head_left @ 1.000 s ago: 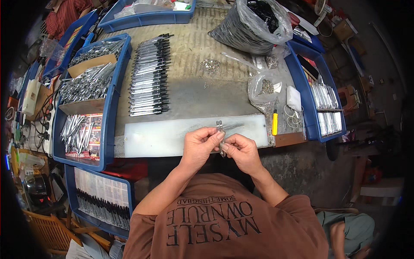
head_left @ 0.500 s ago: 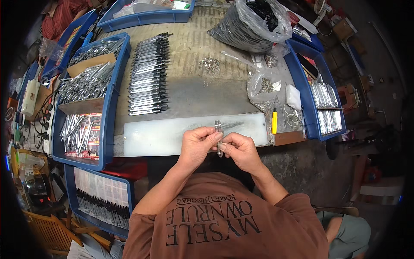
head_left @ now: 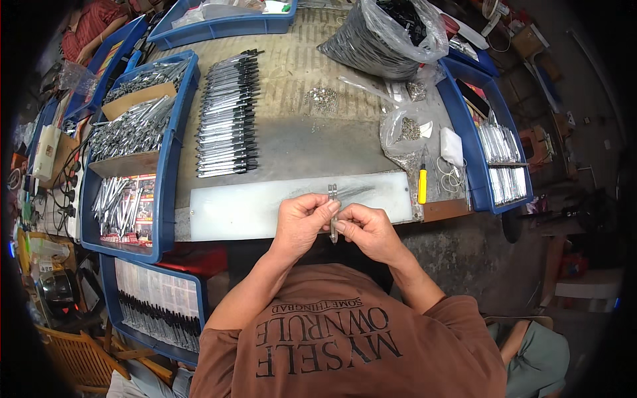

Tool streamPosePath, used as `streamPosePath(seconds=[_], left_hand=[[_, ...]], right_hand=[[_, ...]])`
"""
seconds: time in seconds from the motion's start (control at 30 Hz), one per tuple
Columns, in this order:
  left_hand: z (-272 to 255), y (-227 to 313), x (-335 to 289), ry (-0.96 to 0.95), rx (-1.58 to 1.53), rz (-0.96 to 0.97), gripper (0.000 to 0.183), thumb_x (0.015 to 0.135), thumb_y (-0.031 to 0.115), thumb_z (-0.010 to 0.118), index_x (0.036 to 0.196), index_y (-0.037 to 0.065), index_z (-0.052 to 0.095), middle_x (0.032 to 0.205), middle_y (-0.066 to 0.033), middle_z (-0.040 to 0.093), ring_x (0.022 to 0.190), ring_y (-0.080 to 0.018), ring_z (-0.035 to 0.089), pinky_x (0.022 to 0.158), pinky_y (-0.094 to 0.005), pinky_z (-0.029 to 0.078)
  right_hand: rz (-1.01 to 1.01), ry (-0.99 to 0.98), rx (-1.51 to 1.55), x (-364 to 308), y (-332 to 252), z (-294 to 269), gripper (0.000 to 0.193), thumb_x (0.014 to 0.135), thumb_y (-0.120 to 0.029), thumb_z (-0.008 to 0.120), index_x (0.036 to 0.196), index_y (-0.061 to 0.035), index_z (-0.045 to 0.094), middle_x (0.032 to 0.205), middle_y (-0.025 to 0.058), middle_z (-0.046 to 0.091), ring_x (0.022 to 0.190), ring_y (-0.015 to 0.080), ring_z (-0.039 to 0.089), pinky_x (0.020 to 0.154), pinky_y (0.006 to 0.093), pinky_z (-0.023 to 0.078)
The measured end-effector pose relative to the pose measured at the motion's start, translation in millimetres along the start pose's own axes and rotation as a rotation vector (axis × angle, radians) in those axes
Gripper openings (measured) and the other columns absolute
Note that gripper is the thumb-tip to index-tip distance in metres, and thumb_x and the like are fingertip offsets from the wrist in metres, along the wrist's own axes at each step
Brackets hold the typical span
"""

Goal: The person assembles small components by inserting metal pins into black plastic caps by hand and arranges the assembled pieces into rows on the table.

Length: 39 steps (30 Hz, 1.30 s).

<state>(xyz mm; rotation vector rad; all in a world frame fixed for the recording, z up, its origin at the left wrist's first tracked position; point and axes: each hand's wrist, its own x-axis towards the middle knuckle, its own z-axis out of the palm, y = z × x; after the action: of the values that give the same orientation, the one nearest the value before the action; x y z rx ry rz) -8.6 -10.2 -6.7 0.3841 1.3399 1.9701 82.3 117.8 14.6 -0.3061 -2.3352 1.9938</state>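
Over the white board's (head_left: pixel 252 212) near edge, the left hand (head_left: pixel 305 220) and right hand (head_left: pixel 366 231) both pinch silver pen parts (head_left: pixel 332 191), now straighter than a second ago, so handling goes on.

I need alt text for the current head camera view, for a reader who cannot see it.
A person's left hand and right hand pinch slim silvery pen-like parts at the near edge of a white board. Beyond it, silver-and-black pens lie in a row on the workbench, between blue trays.
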Motion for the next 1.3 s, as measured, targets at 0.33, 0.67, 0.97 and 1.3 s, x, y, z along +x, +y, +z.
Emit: streamPosePath(seconds=[0.33,0.67,0.97,1.3], left_hand=[[1.3,16.8,-10.8,-0.221,0.436,-0.01,0.011,0.078,0.006,0.065,0.073,-0.002,0.062,0.062,0.0,0.053,0.056,-0.004,0.045,0.048,-0.0212,0.037],[1.1,17.7,-5.1,-0.271,0.504,-0.116,0.009,0.081,0.006,0.061,0.082,-0.002,0.059,0.061,-0.0012,0.053,0.056,-0.0064,0.048,0.05,-0.0226,0.039],[20.5,0.6,5.0,0.081,1.108,0.686,0.012,0.077,0.004,0.06,0.088,0.003,0.056,0.066,-0.0113,0.054,0.056,-0.0287,0.054,0.05,-0.0337,0.043],[-0.3,4.4,18.8,0.056,1.377,0.824,0.012,0.071,0.006,0.063,0.079,0.005,0.053,0.057,-0.007,0.049,0.049,-0.0255,0.052,0.044,-0.035,0.041]], right_hand=[[-0.17,-0.02,-0.209,7.1,-6.4,-28.0,0.016,0.083,-0.015,0.058,0.082,0.0007,0.056,0.065,0.0061,0.054,0.059,0.012,0.049,0.053,0.0268,0.04],[-0.229,0.023,-0.215,9.4,-5.9,-24.8,0.014,0.081,-0.011,0.058,0.075,0.0011,0.054,0.061,0.0076,0.053,0.054,0.0134,0.048,0.05,0.0278,0.039],[-0.134,0.393,0.055,17.7,15.6,-0.7,0.017,0.085,-0.01,0.055,0.072,0.0015,0.054,0.059,-0.0019,0.05,0.057,0.0021,0.04,0.046,0.0217,0.034],[-0.142,0.129,-0.256,36.7,3.2,-26.7,0.024,0.084,-0.02,0.056,0.073,0.0008,0.055,0.059,0.0111,0.055,0.052,0.0185,0.051,0.05,0.0311,0.04]])
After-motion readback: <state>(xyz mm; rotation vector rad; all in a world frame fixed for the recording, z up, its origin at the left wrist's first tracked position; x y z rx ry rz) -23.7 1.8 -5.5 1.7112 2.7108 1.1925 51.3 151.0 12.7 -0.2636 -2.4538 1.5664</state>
